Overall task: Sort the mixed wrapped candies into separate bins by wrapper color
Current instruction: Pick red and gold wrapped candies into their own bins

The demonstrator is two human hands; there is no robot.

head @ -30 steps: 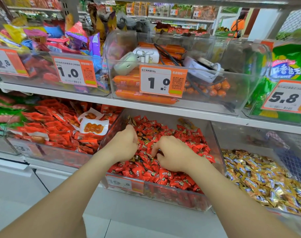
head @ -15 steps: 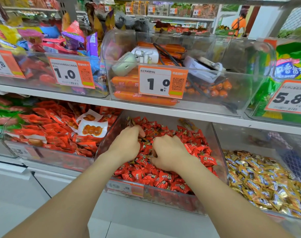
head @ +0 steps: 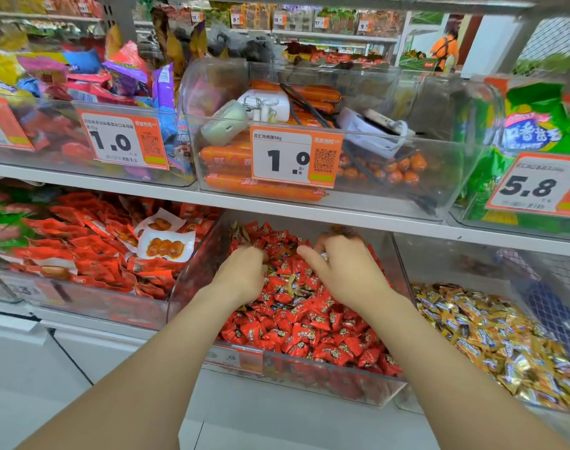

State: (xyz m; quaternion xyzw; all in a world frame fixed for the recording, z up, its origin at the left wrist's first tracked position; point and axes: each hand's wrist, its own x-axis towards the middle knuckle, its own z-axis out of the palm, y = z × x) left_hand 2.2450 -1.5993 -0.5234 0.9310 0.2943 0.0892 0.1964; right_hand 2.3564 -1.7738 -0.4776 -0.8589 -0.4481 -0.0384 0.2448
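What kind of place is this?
Probably a shop's snack aisle: an orange price tag on the shelf front, a clear bin of red candies, and gold candies beside it.

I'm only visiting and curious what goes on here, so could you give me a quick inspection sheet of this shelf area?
Surface: white shop shelf carrying clear bins.
Job's things: red candies fill the middle bin; a few gold-wrapped strays lie among them; gold candies lie heaped to its right.
Clutter: pale green case and white gadget rest on sausages in the upper bin.
Hands: left hand and right hand both reach into the red pile, fingers curled; any catch is hidden.
Cables: black cord crosses the sausage bin.
Surroundings: orange price tag, red snack packets at left, person in orange far behind.
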